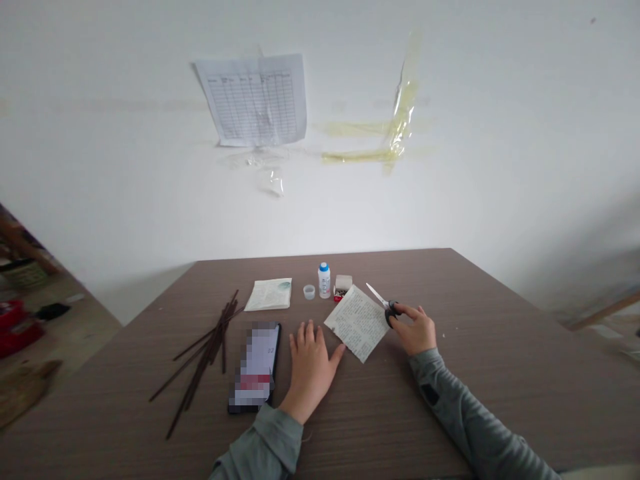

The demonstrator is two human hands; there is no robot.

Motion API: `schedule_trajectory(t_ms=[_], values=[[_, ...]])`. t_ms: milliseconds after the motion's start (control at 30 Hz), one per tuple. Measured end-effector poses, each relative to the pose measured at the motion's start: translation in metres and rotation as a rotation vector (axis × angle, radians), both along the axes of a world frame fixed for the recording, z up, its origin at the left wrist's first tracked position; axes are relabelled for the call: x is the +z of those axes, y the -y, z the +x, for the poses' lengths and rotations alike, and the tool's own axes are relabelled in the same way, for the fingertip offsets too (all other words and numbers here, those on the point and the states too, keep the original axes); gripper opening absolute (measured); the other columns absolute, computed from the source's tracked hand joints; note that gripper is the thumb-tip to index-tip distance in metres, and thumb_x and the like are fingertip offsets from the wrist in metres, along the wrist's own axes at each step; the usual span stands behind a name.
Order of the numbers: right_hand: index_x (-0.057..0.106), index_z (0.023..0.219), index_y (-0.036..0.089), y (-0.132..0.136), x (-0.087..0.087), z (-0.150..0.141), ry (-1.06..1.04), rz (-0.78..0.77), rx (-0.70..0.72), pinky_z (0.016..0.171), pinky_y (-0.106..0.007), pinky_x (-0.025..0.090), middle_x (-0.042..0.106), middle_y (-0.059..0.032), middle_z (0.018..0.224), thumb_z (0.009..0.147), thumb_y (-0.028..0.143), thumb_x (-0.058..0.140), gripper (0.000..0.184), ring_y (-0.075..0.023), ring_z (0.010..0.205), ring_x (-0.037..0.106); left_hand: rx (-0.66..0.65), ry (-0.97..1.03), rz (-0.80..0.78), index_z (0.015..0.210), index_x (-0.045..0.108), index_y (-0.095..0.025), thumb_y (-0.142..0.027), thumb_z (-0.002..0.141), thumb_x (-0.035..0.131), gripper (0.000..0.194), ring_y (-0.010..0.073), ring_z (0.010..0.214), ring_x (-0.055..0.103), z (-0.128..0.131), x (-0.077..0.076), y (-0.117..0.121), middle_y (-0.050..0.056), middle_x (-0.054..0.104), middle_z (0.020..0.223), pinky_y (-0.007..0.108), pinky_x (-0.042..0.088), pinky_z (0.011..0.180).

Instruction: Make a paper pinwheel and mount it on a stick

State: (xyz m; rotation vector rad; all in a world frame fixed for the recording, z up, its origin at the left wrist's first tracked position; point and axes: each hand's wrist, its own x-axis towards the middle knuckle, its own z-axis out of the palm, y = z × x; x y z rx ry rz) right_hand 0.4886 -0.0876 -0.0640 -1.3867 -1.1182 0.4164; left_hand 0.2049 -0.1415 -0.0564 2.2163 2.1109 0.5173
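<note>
Printed paper sheet (357,323), just one, sits angled on the brown wood-grain table (450,373) between both hands. Also there: one phone (255,367), a loose bunch of thin dark sticks (207,353), one folded leaflet (269,294), one white bottle (324,280) with a blue cap, one open little box (343,287) with tiny bits inside, one small clear cup (309,291). Right hand (415,330) has its fingers closed on black-handled scissors (383,300), blades just past the sheet's edge; left hand (310,370) lies flat, fingers spread apart, thumb almost at the sheet

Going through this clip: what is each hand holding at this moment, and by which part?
The right hand holds a pair of scissors by their black handle loops. The left hand lies flat on the tabletop, holding nothing.
</note>
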Motion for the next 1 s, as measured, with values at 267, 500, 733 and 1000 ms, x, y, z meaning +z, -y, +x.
schedule_trajectory(t_ms=[267, 500, 733, 1000], values=[[0.095, 0.081, 0.031, 0.001, 0.004, -0.01, -0.098, 0.014, -0.075, 0.154, -0.083, 0.044, 0.099, -0.006, 0.091, 0.065, 0.039, 0.098, 0.018, -0.0407, 0.098, 0.096, -0.044, 0.079, 0.014, 0.152, 0.098, -0.023, -0.031, 0.114, 0.087, 0.041, 0.0564, 0.181, 0.064, 0.012, 0.007, -0.003, 0.027, 0.074, 0.19, 0.085, 0.052, 0.15], [0.097, 0.083, 0.031, 0.001, 0.001, -0.011, -0.106, 0.032, -0.109, 0.15, -0.078, 0.051, 0.098, -0.0056, 0.089, 0.07, 0.04, 0.102, 0.017, -0.0395, 0.097, 0.095, -0.062, 0.147, 0.051, 0.145, 0.098, -0.018, -0.032, 0.113, 0.087, 0.036, 0.0642, 0.182, 0.06, 0.023, 0.008, -0.002, 0.033, 0.07, 0.191, 0.096, 0.045, 0.15], [0.1, 0.088, 0.03, 0.002, 0.0, -0.005, -0.167, 0.011, -0.082, 0.135, -0.069, 0.068, 0.1, -0.008, 0.093, 0.068, 0.041, 0.101, 0.023, -0.0425, 0.103, 0.097, -0.071, 0.269, 0.097, 0.134, 0.1, -0.024, -0.027, 0.108, 0.094, 0.027, 0.0607, 0.18, 0.061, 0.032, -0.004, -0.012, 0.026, 0.077, 0.185, 0.093, 0.048, 0.15], [0.1, 0.087, 0.027, 0.0, -0.003, -0.008, -0.229, 0.009, -0.076, 0.109, -0.059, 0.079, 0.1, -0.011, 0.095, 0.066, 0.044, 0.099, 0.028, -0.042, 0.101, 0.097, -0.038, 0.49, 0.119, 0.131, 0.1, -0.025, -0.014, 0.108, 0.088, 0.028, 0.0536, 0.181, 0.063, 0.032, -0.004, -0.018, 0.024, 0.076, 0.185, 0.087, 0.05, 0.15]])
